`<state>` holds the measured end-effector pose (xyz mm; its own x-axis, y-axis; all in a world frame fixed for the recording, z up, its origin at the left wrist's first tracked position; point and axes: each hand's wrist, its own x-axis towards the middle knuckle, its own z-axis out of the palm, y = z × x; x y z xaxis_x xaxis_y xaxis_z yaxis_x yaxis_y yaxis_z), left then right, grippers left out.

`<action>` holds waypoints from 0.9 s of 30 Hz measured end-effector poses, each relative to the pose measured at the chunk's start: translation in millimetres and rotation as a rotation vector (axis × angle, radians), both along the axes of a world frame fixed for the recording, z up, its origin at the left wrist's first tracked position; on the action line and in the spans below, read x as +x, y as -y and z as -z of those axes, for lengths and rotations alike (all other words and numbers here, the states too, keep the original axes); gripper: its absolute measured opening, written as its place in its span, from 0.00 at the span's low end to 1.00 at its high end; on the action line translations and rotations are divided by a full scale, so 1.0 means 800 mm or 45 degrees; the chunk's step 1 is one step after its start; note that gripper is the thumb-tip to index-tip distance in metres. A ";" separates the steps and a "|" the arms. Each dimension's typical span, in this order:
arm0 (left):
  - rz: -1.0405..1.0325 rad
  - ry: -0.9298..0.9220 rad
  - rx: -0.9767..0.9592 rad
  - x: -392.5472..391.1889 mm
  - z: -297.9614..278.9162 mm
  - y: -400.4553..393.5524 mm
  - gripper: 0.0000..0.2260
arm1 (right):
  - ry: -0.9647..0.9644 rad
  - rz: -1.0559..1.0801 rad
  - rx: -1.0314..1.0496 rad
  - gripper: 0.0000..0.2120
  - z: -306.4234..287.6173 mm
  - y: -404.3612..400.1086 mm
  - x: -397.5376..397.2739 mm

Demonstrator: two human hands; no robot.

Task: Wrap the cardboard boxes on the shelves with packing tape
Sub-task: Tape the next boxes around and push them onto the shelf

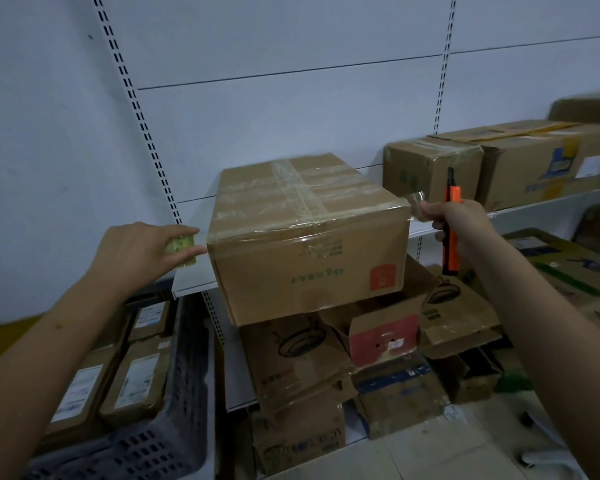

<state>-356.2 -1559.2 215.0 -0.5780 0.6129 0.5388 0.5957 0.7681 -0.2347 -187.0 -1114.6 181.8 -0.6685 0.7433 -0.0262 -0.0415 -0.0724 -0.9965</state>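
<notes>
Two bare forearms are being shown, entering from about seven and five o'clock. No sleeve is being worn on either as far as the frame edge. The left hand (142,251) and the right hand (459,220) are being seen ungloved (rings and watches cannot be made out).

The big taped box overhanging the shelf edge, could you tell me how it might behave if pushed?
The taped box juts past the shelf, so it may tip forward. Glossy tape probably makes it slippery. Its square, undented walls suggest stiffness.
</notes>
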 end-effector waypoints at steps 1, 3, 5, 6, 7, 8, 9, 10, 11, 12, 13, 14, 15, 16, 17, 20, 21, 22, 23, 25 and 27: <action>0.000 0.026 0.013 -0.005 0.002 -0.002 0.29 | -0.007 -0.026 -0.047 0.21 0.003 -0.003 -0.004; 0.007 0.122 0.041 -0.017 0.004 -0.007 0.28 | 0.036 -0.109 -0.120 0.18 0.011 -0.003 -0.011; 0.063 0.263 0.041 -0.027 0.006 -0.014 0.27 | 0.147 -0.148 -0.151 0.17 0.021 0.003 -0.025; 0.105 0.325 0.024 -0.030 0.007 -0.018 0.26 | 0.203 -0.128 -0.144 0.20 0.023 0.007 -0.032; 0.141 0.372 -0.006 -0.030 0.009 -0.021 0.26 | 0.257 -0.082 -0.086 0.22 0.021 0.008 -0.036; 0.163 0.397 -0.031 -0.030 0.010 -0.023 0.27 | 0.337 -0.023 0.037 0.24 0.015 0.009 -0.038; 0.176 0.398 -0.038 -0.030 0.011 -0.024 0.28 | 0.448 0.060 0.216 0.27 0.012 0.006 -0.039; 0.186 0.379 -0.034 -0.032 0.012 -0.025 0.29 | 0.547 0.162 0.410 0.32 0.010 0.002 -0.037; 0.213 0.345 -0.021 -0.032 0.011 -0.028 0.29 | 0.567 0.263 0.549 0.35 0.011 0.000 -0.033; 0.264 0.292 -0.016 -0.033 0.012 -0.031 0.29 | 0.477 0.357 0.638 0.33 0.014 0.001 -0.029; 0.343 0.233 -0.016 -0.033 0.013 -0.036 0.28 | 0.314 0.450 0.708 0.26 0.018 0.002 -0.029; 0.416 0.183 -0.037 -0.033 0.015 -0.041 0.26 | 0.165 0.522 0.781 0.19 0.019 0.008 -0.031; 0.462 0.149 -0.080 -0.034 0.018 -0.045 0.23 | 0.104 0.557 0.888 0.16 0.019 0.014 -0.035; 0.482 0.126 -0.127 -0.035 0.020 -0.050 0.22 | 0.093 0.564 0.998 0.16 0.020 0.019 -0.043; 0.485 0.128 -0.158 -0.035 0.022 -0.053 0.22 | 0.110 0.567 1.085 0.16 0.021 0.022 -0.052; 0.489 0.228 -0.101 -0.035 0.023 -0.056 0.21 | 0.098 0.664 1.094 0.15 0.027 0.028 -0.071; 0.504 0.243 -0.078 -0.034 0.023 -0.057 0.21 | 0.082 0.702 1.050 0.13 0.032 0.031 -0.075; 0.507 0.242 -0.073 -0.033 0.024 -0.058 0.22 | 0.055 0.740 0.999 0.11 0.037 0.036 -0.079; 0.507 0.246 -0.067 -0.032 0.025 -0.059 0.22 | 0.021 0.778 0.951 0.10 0.042 0.043 -0.082; 0.489 0.255 -0.031 -0.031 0.028 -0.062 0.22 | -0.025 0.860 0.869 0.09 0.046 0.060 -0.090; 0.460 0.243 0.005 -0.030 0.032 -0.064 0.22 | -0.034 0.926 0.828 0.11 0.046 0.070 -0.095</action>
<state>-379.9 -1508.1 189.3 -0.4157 0.7931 0.4452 0.8600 0.5020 -0.0911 -262.9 -1170.3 145.3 -0.0354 0.8386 0.5436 0.1181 0.5437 -0.8310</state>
